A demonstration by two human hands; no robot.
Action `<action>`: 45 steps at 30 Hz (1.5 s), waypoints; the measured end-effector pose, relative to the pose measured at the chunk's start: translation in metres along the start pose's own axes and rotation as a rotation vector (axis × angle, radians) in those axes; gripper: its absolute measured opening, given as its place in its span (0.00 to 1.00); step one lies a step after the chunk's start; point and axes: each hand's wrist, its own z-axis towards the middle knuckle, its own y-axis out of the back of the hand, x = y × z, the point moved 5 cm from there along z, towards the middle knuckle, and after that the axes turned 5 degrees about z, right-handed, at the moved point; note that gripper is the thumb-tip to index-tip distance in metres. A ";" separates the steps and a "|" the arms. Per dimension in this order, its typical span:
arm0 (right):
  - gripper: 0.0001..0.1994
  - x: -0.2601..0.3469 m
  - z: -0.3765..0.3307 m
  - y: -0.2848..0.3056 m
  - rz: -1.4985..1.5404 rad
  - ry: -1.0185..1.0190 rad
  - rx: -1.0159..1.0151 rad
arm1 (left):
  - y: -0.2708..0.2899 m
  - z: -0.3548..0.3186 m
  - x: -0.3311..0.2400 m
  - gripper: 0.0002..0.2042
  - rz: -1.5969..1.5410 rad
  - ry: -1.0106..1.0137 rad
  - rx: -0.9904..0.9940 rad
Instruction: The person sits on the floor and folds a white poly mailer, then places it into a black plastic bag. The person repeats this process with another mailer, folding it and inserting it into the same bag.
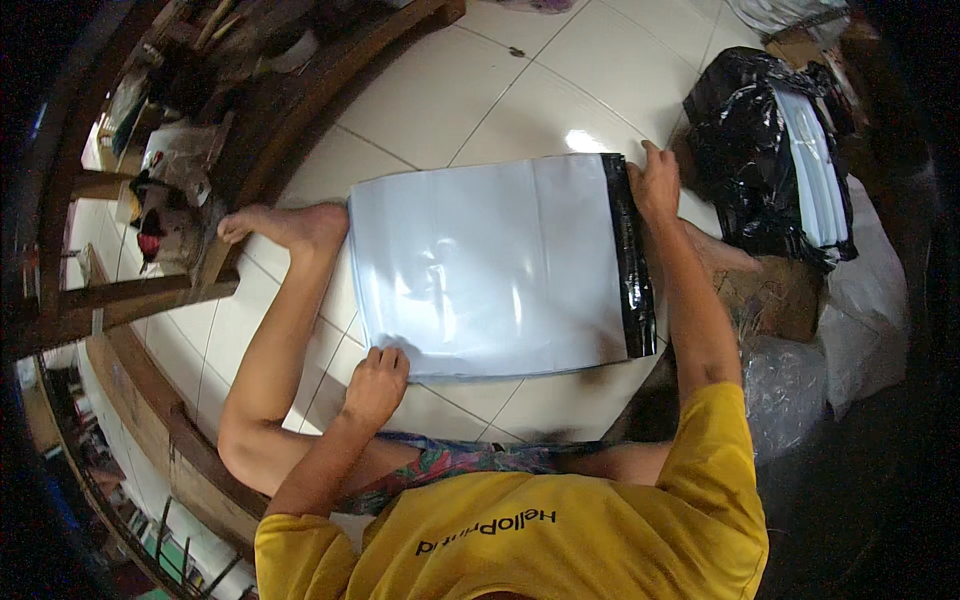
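A stack of pale grey-white plastic mailing bags [480,265] lies flat on the tiled floor between my legs. A shiny black strip [630,260] runs down its right edge. My left hand [378,385] is at the near left corner of the stack, its fingers curled in on the plastic; what lies between the fingertips is hidden. At the far right corner, my right hand [656,180] is beside the black strip. Its fingers are partly stretched out and apart, with nothing seen in them.
To the right stands a black plastic sack [735,130] with more pale folded bags [808,165] showing from it. Clear plastic wrapping [785,390] lies nearer on that side. Wooden beams [330,85] and a cluttered wooden shelf frame [130,300] border the left.
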 end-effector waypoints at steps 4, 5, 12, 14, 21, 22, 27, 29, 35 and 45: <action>0.21 0.089 -0.094 0.024 0.059 0.310 0.346 | -0.012 -0.005 0.001 0.12 -0.038 0.044 -0.008; 0.27 0.107 -0.141 0.029 0.102 0.528 0.460 | -0.012 -0.003 0.003 0.11 -0.066 0.042 -0.002; 0.27 0.084 -0.254 0.065 0.022 0.508 0.723 | -0.005 0.002 0.011 0.11 -0.154 0.074 0.044; 0.23 0.056 -0.253 0.070 -0.040 0.490 0.686 | -0.008 0.000 0.012 0.12 -0.144 0.076 0.059; 0.21 0.019 -0.246 0.082 0.002 0.413 0.665 | -0.005 -0.005 0.015 0.13 -0.184 0.105 -0.021; 0.21 0.018 -0.246 0.084 0.008 0.423 0.660 | -0.005 -0.006 0.015 0.13 -0.181 0.117 -0.012; 0.18 0.029 -0.223 0.096 0.122 0.246 0.778 | -0.010 -0.018 0.030 0.14 -0.272 0.099 -0.079; 0.16 0.037 -0.209 0.102 0.146 0.183 0.842 | -0.013 -0.015 0.039 0.16 -0.301 0.097 -0.077; 0.16 0.033 -0.172 0.099 0.178 -0.042 1.021 | -0.017 0.006 0.091 0.28 -0.588 0.264 0.023; 0.24 -0.013 -0.171 0.050 0.336 -0.299 0.727 | -0.055 0.033 0.101 0.27 -1.046 0.465 -0.101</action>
